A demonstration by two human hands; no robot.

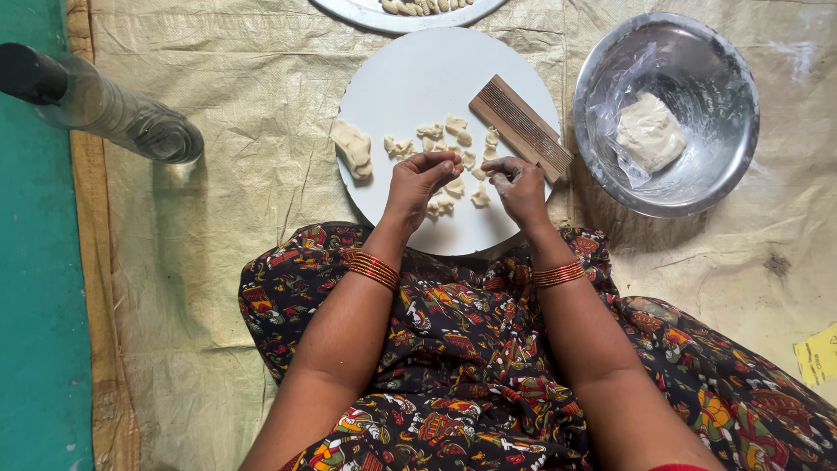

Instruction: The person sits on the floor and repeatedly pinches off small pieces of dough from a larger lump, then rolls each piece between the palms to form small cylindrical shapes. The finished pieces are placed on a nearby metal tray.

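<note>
My left hand (pixel 420 181) and my right hand (pixel 520 187) hover over a round white board (pixel 410 78), fingers curled. The left fingertips pinch together above small dough pieces (pixel 440 135) scattered on the board. The right fingertips are also pinched; a small bit of dough seems held there. A larger lump of dough (pixel 353 146) lies at the board's left edge. A ridged wooden block (pixel 520 127) rests on the board's right side, just beyond my right hand.
A steel bowl (pixel 697 52) at the right holds dough in a clear plastic bag (pixel 647 133). A clear bottle (pixel 105 109) lies at the left. A plate (pixel 366 13) with shaped pieces sits at the top edge. A tan woven mat (pixel 218 218) covers the floor.
</note>
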